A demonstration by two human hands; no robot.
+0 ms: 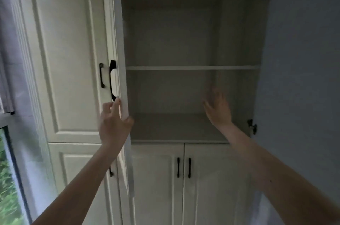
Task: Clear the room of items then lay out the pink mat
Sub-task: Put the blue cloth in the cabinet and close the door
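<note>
Tall white panelled cupboard (193, 67): both upper doors open. My left hand (114, 125) pinches the left door's edge (123, 77); right hand (219, 109) splayed, empty. Pink mat: not visible. Risk: door swinging onto fingers.

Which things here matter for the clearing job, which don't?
In play: left hand holding open white cupboard door; right hand, open, inside; white inner shelf.
Idle: closed lower white doors, window. Pink mat not visible.
</note>
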